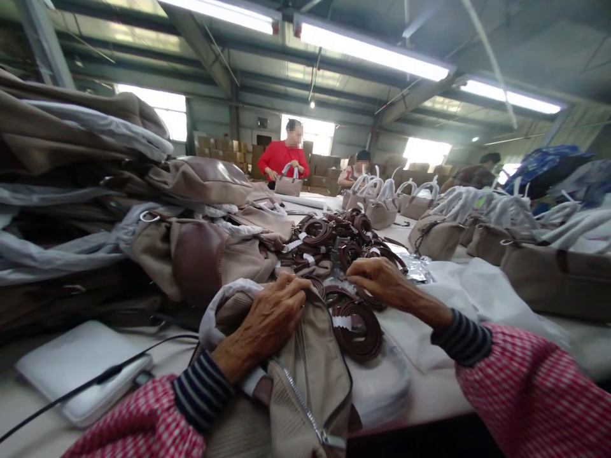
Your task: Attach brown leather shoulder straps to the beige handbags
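Note:
A beige handbag [310, 369] with an open zipper lies in front of me at the table's near edge. My left hand [267, 321] is closed on its top, by the paper-wrapped handle [214, 312]. My right hand [382, 280] rests with curled fingers on a heap of coiled brown leather straps [341, 238], pinching one of them. Another rolled strap [360, 331] lies on the bag just under that hand.
Stacked beige and brown bags [95, 191] pile high on the left. A white flat device [81, 369] with a black cable lies near left. Finished bags with wrapped handles [429, 235] line the right side. A person in red [284, 159] and other workers stand at the far end.

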Tool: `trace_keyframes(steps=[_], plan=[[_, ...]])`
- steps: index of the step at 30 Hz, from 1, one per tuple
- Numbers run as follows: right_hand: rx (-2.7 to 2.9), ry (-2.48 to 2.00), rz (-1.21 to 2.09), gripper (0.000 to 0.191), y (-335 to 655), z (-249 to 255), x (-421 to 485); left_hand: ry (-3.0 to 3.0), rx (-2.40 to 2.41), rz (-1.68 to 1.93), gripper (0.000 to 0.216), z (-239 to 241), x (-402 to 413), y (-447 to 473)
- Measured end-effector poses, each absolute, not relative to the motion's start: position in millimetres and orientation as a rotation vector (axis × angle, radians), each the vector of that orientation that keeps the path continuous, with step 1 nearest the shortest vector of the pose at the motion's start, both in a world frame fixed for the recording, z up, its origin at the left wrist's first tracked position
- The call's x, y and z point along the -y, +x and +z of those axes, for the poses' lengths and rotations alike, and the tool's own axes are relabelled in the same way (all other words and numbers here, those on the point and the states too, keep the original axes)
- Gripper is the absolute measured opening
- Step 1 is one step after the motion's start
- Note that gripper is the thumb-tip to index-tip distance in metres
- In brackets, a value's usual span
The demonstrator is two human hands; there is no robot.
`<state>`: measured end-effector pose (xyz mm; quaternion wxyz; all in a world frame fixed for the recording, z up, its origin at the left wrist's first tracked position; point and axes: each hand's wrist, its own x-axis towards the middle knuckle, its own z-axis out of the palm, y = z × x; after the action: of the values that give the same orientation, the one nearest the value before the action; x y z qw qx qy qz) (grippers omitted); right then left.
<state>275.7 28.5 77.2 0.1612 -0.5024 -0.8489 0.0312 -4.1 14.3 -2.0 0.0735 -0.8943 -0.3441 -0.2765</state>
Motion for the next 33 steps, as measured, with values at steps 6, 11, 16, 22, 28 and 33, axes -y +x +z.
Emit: trace_keyframes(steps=[6,11,16,22,28,33], plan=[[2.691,-1.735,-0.233,0.016,242,62,-91,-2.7,1.046,-0.855,0.009,-1,-14,-6],[2.684,-1.824,-0.249,0.015,231,48,-106,-2.713,1.03,-0.847,0.008,0,-14,-9],[2.623,-1.815,-0.228,0.015,236,56,-96,-2.704,1.03,-0.859,0.007,-1,-15,-10],[2.62,-1.749,-0.202,0.018,251,71,-79,-2.716,1.032,-0.853,0.009,2,-13,-10],[2.631,-1.814,-0.23,0.024,242,61,-85,-2.716,1.052,-0.85,0.01,2,-13,-11],[2.651,-1.846,-0.303,0.021,234,49,-95,-2.706,1.003,-0.892,0.008,-4,-16,-12]])
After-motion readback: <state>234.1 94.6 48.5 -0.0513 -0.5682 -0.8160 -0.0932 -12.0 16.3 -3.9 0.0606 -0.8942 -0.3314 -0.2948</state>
